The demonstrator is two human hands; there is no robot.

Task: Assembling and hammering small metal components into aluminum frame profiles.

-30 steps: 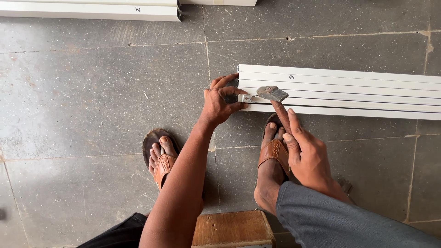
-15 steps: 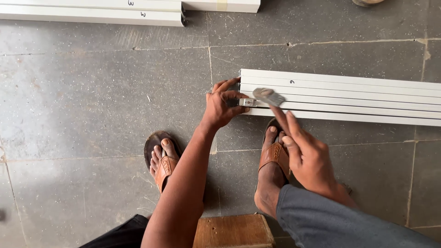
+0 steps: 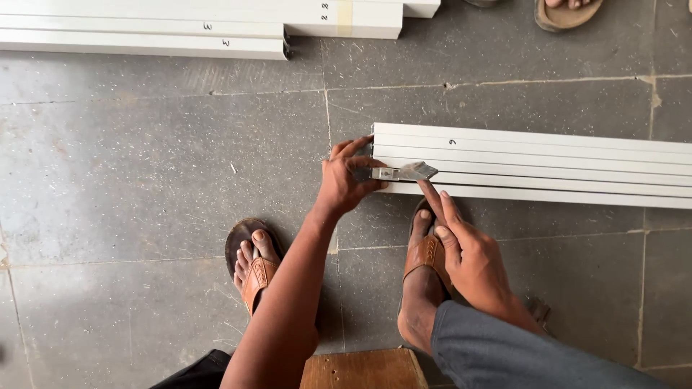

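A long white ribbed profile [image 3: 548, 162] lies on the grey stone floor, its cut end near the middle of the view. My left hand [image 3: 344, 180] grips that cut end and pinches a small grey metal bracket [image 3: 402, 172] against it. My right hand [image 3: 472, 252] reaches up from below, its index finger touching the bracket's right tip. Both my feet in brown sandals rest on the floor, the right one [image 3: 425, 263] just under the profile, the left one [image 3: 252, 263] further left.
More white profiles [image 3: 216, 29] lie along the top edge of the view. Another person's sandalled foot [image 3: 566, 11] shows at the top right. A wooden stool edge [image 3: 360, 369] sits at the bottom between my legs.
The view has shifted slightly, so the profile sits lower and more of the top profiles show. My hands hold the same places on the bracket.
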